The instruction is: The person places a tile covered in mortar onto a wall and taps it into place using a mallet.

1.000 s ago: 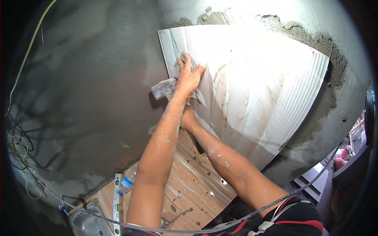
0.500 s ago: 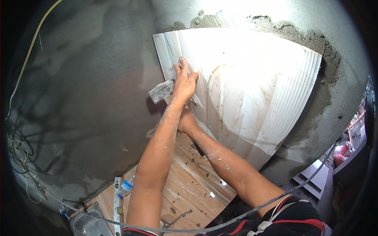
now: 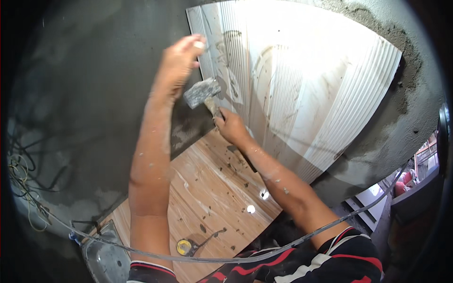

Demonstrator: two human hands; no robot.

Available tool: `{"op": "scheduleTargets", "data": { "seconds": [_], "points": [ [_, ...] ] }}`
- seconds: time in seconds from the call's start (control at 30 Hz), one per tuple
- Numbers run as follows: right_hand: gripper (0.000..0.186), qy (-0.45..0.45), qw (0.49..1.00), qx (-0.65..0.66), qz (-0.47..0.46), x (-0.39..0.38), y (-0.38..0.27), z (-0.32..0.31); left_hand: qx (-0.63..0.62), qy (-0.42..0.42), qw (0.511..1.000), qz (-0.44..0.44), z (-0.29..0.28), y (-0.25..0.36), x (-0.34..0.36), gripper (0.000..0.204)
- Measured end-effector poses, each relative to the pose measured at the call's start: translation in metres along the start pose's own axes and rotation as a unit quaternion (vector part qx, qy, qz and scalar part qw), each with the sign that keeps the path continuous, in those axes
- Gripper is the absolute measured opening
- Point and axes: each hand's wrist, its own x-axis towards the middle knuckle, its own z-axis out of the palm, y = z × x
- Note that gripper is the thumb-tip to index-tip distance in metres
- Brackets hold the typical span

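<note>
My left hand (image 3: 179,63) is raised beside the upper left edge of a large white, ridged and striped panel (image 3: 321,85) against the grey wall. Its fingers are bent but apart, slightly blurred; whether they touch the edge I cannot tell. My right hand (image 3: 229,122) grips the wooden handle of a mallet, whose mottled grey head (image 3: 202,92) is held upright just below my left hand, near the panel's left side. Rough wet mortar (image 3: 401,63) shows around the panel's top and right edges.
Below lies a wood-grain surface (image 3: 203,184) with crumbs and a yellow tape measure (image 3: 184,246). A metal sink (image 3: 106,254) is at lower left. Tangled wires (image 3: 26,184) hang on the left; a grey cable (image 3: 368,212) crosses low in front of me. Pale boards (image 3: 365,207) lie at right.
My left hand has left the panel's face and moved up and left to its edge. My right hand with the mallet has come out from behind the left forearm. The view has shifted.
</note>
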Motion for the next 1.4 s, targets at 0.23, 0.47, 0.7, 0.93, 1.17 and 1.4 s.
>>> {"op": "scheduleTargets", "data": {
  "seconds": [0.23, 0.47, 0.7, 0.93, 1.17, 1.4],
  "points": [
    [0.049, 0.025, 0.996, -0.085, -0.027, 0.023, -0.038, -0.042, -0.195, 0.305, 0.931, -0.041, -0.008, -0.135, -0.031, 0.022],
    [0.052, 0.022, 0.991, -0.115, -0.069, 0.068, -0.106, -0.048, -0.057, 0.164, 0.985, 0.02, 0.091, -0.153, 0.005, 0.031],
    [0.054, 0.049, 0.964, -0.22, -0.142, 0.095, -0.143, -0.06, 0.021, 0.143, 0.984, 0.107, 0.12, -0.133, 0.044, 0.042],
    [0.051, 0.072, 0.979, -0.173, -0.08, 0.079, -0.153, -0.074, 0.037, 0.144, 0.98, 0.129, 0.118, -0.135, 0.048, 0.053],
    [0.051, 0.084, 0.975, -0.159, -0.13, 0.07, -0.136, -0.082, 0.055, 0.15, 0.977, 0.14, 0.127, -0.135, 0.05, 0.065],
    [0.05, 0.088, 0.977, -0.146, -0.129, 0.061, -0.134, -0.093, -0.012, 0.11, 0.979, 0.173, 0.126, -0.144, 0.054, 0.071]
  ]
}}
